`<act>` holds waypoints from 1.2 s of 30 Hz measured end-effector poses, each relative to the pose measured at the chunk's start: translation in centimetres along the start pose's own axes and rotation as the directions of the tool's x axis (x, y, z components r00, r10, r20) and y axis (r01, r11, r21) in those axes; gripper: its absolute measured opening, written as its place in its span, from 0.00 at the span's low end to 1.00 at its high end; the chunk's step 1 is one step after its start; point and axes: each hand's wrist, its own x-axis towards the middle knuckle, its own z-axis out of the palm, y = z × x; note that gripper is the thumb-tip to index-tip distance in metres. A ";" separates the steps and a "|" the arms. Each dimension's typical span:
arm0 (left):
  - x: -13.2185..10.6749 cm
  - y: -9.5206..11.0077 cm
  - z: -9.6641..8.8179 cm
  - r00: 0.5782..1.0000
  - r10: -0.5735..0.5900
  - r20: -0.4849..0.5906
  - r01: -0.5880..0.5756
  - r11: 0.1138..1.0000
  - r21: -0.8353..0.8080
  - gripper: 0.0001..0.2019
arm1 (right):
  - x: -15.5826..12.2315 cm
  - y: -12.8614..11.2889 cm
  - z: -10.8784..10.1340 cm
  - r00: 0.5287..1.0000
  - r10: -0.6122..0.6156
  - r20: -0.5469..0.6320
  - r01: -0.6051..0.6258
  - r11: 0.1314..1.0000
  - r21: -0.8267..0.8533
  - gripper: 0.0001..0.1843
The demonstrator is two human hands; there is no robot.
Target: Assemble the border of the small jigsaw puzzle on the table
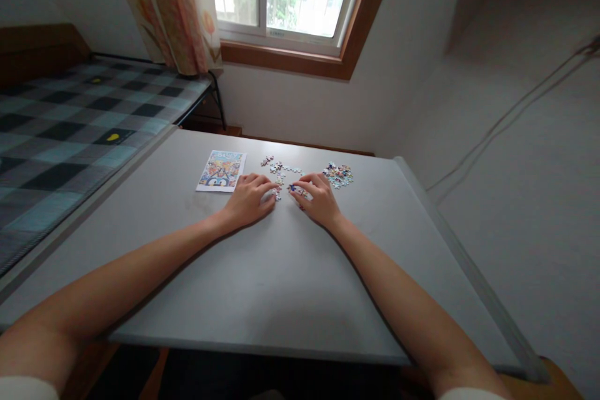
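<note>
My left hand rests on the table with its fingers curled. Its thumb and index finger close around the edge of a few puzzle pieces. Facing it, my right hand pinches a dark blue puzzle piece between thumb and index finger; more pieces lie partly hidden under those fingers. Just beyond both hands runs a joined strip of pale puzzle pieces, with a small cluster of pieces at its far left. A heap of loose puzzle pieces lies to the right of my right hand.
A printed picture sheet with a colourful cartoon lies left of my left hand. The grey-white table has raised side edges. A bed with a checked cover adjoins it on the left; a wall stands at right, a window beyond.
</note>
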 end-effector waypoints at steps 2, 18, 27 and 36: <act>0.0 0.0 0.0 1.000 -0.013 0.005 0.013 1.000 -0.003 0.14 | 0.0 -0.1 -0.1 1.000 0.012 0.013 -0.012 1.000 -0.002 0.10; 0.3 -0.3 0.2 0.968 -0.252 0.017 0.253 0.966 -0.047 0.12 | 0.0 0.2 0.0 1.000 0.030 0.006 -0.030 0.999 0.023 0.10; 0.0 0.1 -0.1 0.995 -0.085 0.042 0.082 0.994 0.076 0.19 | 0.0 0.3 0.1 0.999 0.043 0.003 -0.043 0.999 0.032 0.10; -0.3 0.3 0.0 0.967 -0.120 0.223 0.090 0.986 0.140 0.22 | 0.1 0.2 0.1 0.999 0.052 0.012 -0.052 0.998 0.029 0.10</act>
